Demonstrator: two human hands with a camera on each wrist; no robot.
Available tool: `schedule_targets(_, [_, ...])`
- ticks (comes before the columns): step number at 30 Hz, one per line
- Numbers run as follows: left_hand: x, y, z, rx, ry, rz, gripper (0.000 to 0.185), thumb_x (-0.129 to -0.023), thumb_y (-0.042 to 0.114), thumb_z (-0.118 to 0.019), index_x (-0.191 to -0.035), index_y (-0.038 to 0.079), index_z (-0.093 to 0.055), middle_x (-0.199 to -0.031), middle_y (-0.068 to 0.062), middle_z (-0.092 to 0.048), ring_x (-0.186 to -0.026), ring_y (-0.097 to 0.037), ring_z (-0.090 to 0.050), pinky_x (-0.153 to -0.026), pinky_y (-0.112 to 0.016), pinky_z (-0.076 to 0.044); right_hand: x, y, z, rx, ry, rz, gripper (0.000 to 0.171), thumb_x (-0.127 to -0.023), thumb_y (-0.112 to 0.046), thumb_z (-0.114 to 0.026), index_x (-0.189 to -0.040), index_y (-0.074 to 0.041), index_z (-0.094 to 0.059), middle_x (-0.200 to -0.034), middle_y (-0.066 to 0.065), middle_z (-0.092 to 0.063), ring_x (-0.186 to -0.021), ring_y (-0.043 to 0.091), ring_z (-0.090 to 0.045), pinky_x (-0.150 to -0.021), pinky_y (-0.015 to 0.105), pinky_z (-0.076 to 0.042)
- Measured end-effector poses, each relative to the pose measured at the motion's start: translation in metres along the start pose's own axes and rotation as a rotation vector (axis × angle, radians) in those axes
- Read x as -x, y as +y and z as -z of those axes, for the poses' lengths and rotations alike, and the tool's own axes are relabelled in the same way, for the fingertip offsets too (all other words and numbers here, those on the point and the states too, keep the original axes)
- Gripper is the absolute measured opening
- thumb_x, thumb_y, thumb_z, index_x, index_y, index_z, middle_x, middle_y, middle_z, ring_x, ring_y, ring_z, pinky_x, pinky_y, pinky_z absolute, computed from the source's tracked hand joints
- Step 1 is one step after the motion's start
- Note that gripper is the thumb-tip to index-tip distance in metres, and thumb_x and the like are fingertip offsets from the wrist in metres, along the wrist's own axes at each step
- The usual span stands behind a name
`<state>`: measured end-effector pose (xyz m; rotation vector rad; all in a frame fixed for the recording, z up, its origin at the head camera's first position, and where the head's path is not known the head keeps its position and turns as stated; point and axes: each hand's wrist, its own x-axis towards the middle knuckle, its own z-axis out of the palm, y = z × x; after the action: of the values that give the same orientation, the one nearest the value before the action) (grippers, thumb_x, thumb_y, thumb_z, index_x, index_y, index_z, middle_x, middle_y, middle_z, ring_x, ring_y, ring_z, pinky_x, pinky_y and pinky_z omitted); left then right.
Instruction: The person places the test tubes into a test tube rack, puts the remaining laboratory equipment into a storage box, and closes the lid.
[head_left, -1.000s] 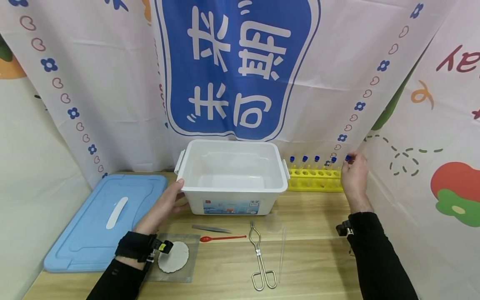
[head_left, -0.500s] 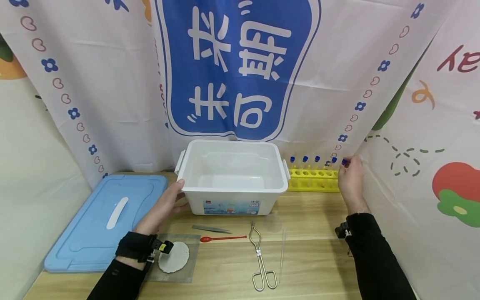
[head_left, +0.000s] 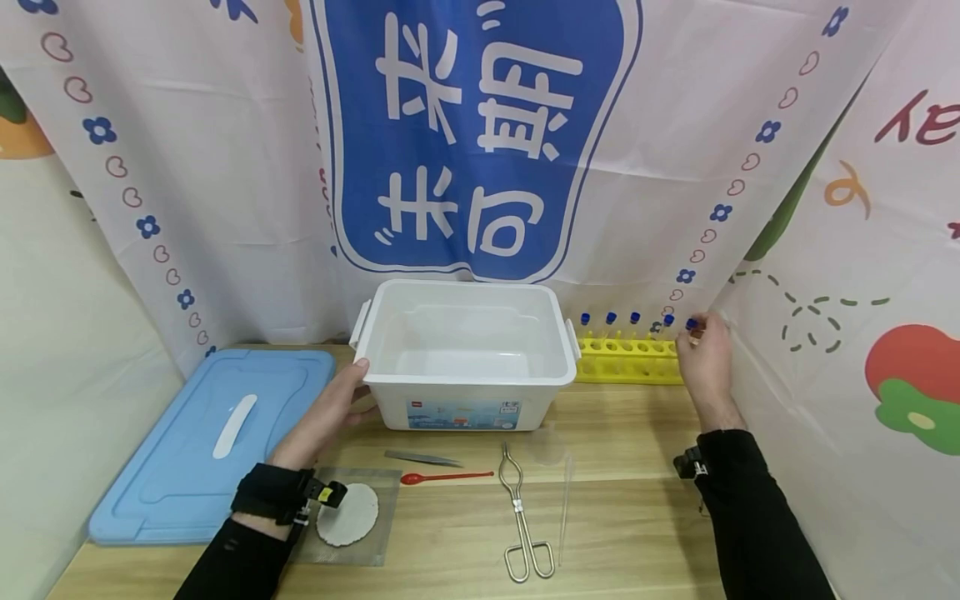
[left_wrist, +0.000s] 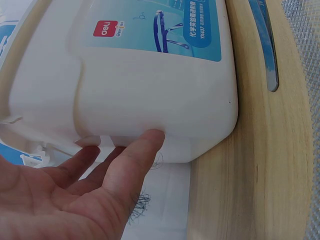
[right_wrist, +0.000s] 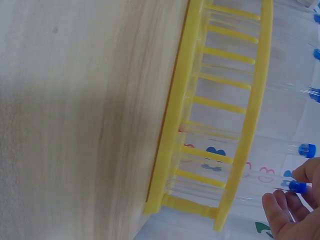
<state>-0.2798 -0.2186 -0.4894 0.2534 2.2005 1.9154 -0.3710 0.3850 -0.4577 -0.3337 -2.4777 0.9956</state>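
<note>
Room: the yellow rack point(head_left: 628, 358) stood at the table's back edge, close to the curtain point(head_left: 825, 250).
Right hand point(head_left: 703, 360): your fingertips pinched the blue cap of the tube point(right_wrist: 280, 186).
Tube: upright in the rack's right end slot.
Left hand point(head_left: 330, 412): your straight fingers rested on the white box point(head_left: 465, 350).

1. one white storage box point(head_left: 465, 354) on the table, and one blue lid point(head_left: 210, 442) lying off to its side.
2. one yellow test tube rack point(head_left: 628, 360).
3. blue-capped tubes point(head_left: 609, 319) standing in the rack: five that can be made out from the head view.
4. one pair of metal tongs point(head_left: 519, 517), one pair of tweezers point(head_left: 422, 457), one red spoon point(head_left: 444, 477), one clear pipette point(head_left: 564, 504).
5. one white round pad point(head_left: 348, 514) sitting on one mesh square point(head_left: 378, 533).
6. two hands in view.
</note>
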Motion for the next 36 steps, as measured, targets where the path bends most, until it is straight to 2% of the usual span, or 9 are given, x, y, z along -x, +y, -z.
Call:
schedule_targets(3, [0.000, 0.000, 0.000, -0.006, 0.000, 0.002, 0.086, -0.127, 0.062, -0.028, -0.190, 0.008, -0.006, -0.193, -0.033, -0.015, -0.180, -0.061, -0.017, -0.135, -0.079, -0.038, 0.004, -0.004, 0.005, -0.015, 0.024, -0.006, 0.050, -0.120, -0.010, -0.054, -0.167, 0.004, -0.048, -0.165, 0.032, -0.056, -0.152, 0.049, -0.062, -0.123, 0.064, -0.063])
schedule_targets(8, [0.000, 0.000, 0.000, 0.000, 0.000, 0.002, 0.086, -0.127, 0.062, -0.028, -0.189, 0.007, -0.006, -0.192, -0.033, -0.015, -0.180, -0.061, -0.017, -0.135, -0.079, -0.038, 0.012, -0.014, 0.013, -0.038, 0.065, 0.046, 0.048, -0.119, -0.011, -0.056, -0.164, 0.005, -0.051, -0.163, 0.032, -0.057, -0.150, 0.049, -0.066, -0.122, 0.063, -0.064])
schedule_targets(16, [0.000, 0.001, -0.001, 0.013, 0.008, 0.015, 0.086, -0.127, 0.060, -0.028, -0.189, 0.005, -0.005, -0.192, -0.034, -0.015, -0.180, -0.061, -0.016, -0.136, -0.080, -0.036, 0.031, -0.036, 0.020, -0.068, 0.052, 0.121, 0.045, -0.120, -0.012, -0.059, -0.162, 0.005, -0.054, -0.160, 0.030, -0.060, -0.147, 0.047, -0.068, -0.121, 0.062, -0.065])
schedule_targets(25, [-0.001, 0.002, -0.001, 0.001, 0.007, 0.021, 0.087, -0.127, 0.062, -0.028, -0.189, 0.006, -0.005, -0.193, -0.032, -0.014, -0.180, -0.061, -0.015, -0.135, -0.080, -0.038, 0.057, -0.052, 0.016, -0.010, -0.091, 0.234, 0.041, -0.117, -0.007, -0.064, -0.154, 0.009, -0.058, -0.150, 0.034, -0.063, -0.144, 0.055, -0.068, -0.115, 0.067, -0.067])
schedule_targets(36, [-0.001, 0.001, -0.001, 0.002, 0.007, 0.009, 0.086, -0.127, 0.062, -0.028, -0.189, 0.007, -0.005, -0.193, -0.032, -0.014, -0.181, -0.061, -0.015, -0.134, -0.080, -0.039, 0.078, -0.060, 0.002, 0.008, -0.258, 0.271, 0.043, -0.118, -0.010, -0.066, -0.156, 0.007, -0.057, -0.151, 0.030, -0.062, -0.143, 0.052, -0.068, -0.111, 0.066, -0.069])
